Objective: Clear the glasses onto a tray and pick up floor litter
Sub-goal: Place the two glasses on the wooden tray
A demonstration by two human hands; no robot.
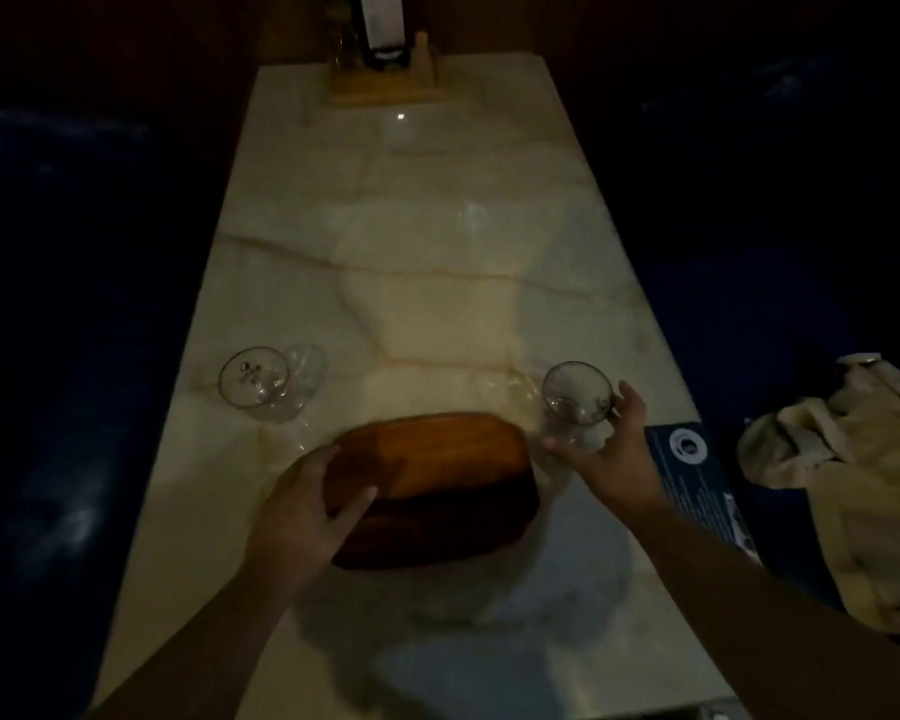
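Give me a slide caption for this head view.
Left hand steadies wooden tray; right hand grasps a glass.

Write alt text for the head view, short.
A person's right hand grips a stemmed glass beside a wooden tray that the left hand steadies on a marble table. A second glass stands at the tray's left; the room is dim.

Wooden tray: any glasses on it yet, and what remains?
None yet: the oval brown wooden tray is bare, steadied by the left hand. The right hand grips one clear stemmed glass beside it. The second clear stemmed glass stands untouched on the marble table. No floor visible.
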